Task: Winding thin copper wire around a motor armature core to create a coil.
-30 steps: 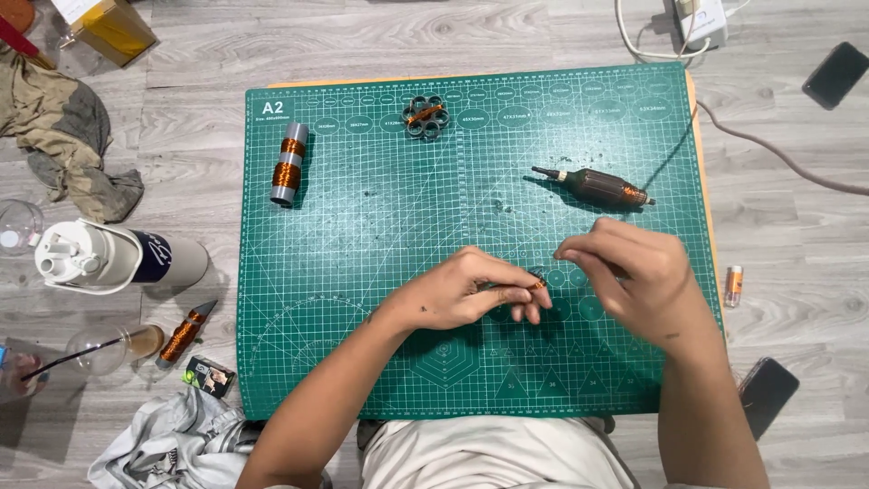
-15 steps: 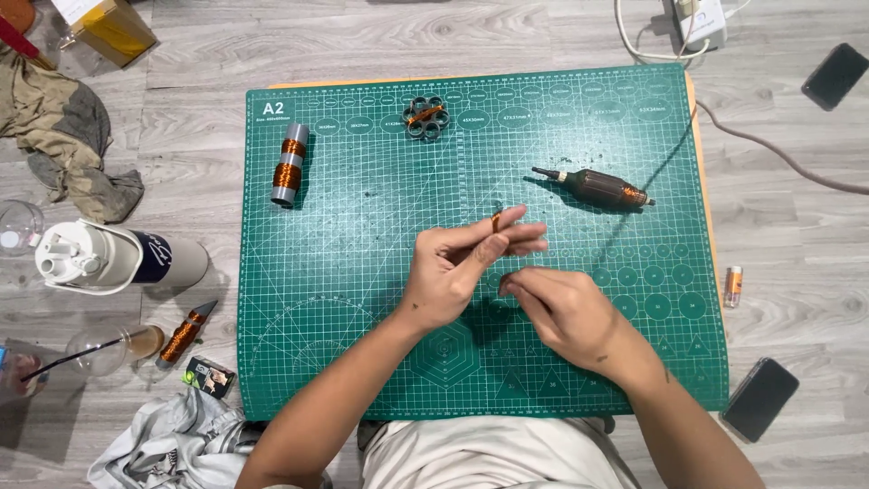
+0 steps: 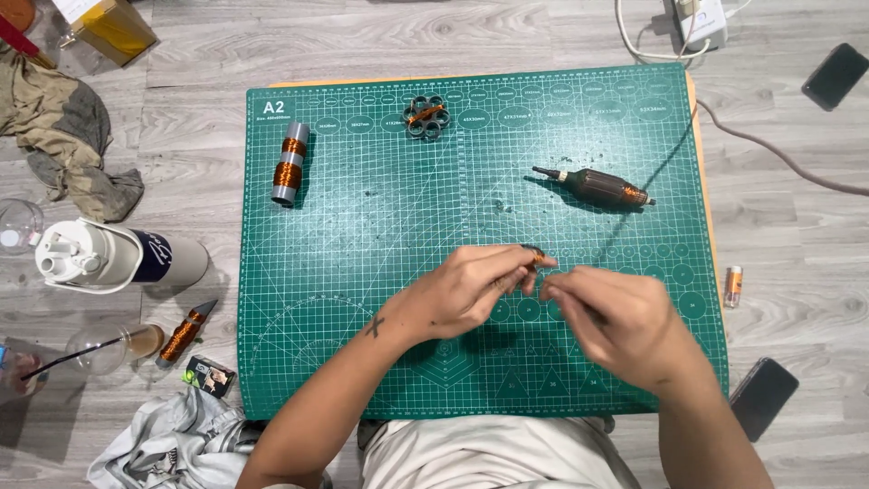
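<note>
My left hand (image 3: pixel 466 292) pinches a small copper-wound piece (image 3: pixel 536 257) at its fingertips, above the green cutting mat (image 3: pixel 362 272). My right hand (image 3: pixel 615 319) is curled just right of it, fingertips meeting the left ones; what it holds is too small to tell. A brown soldering iron (image 3: pixel 597 186) lies on the mat beyond my hands. A grey tube wound with copper wire (image 3: pixel 290 164) lies at the mat's far left. A grey ring-shaped cluster with copper wire (image 3: pixel 425 117) sits near the mat's far edge.
Left of the mat are a white bottle (image 3: pixel 109 258), a glass (image 3: pixel 109 348), a copper-wound spindle (image 3: pixel 186 332), rags (image 3: pixel 63 127) and a yellow box (image 3: pixel 113 29). Two dark phones (image 3: pixel 837 76) (image 3: pixel 763 397), a small vial (image 3: pixel 732 285) and a power strip (image 3: pixel 692 23) lie right.
My left hand has dropped from its raised position toward the mat with the small piece. My right hand came up and left until both sets of fingertips met.
</note>
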